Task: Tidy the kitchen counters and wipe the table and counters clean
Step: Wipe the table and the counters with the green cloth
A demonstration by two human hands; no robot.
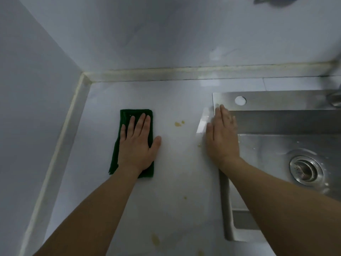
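Note:
A folded dark green cloth (127,115) lies flat on the white counter (180,163) left of the sink. My left hand (137,143) presses down on the cloth with flat, spread fingers. My right hand (221,135) stands on its edge along the left rim of the steel sink (267,100), fingers straight and together, holding nothing. Yellowish stains (179,123) mark the counter between the hands; more spots (155,239) lie nearer the front.
The counter ends in a corner of pale tiled walls at the back and left, with a discoloured sealant strip (166,72) along the joint. The sink basin holds a round drain (305,169) and water drops. A tap base (335,98) shows at the right edge.

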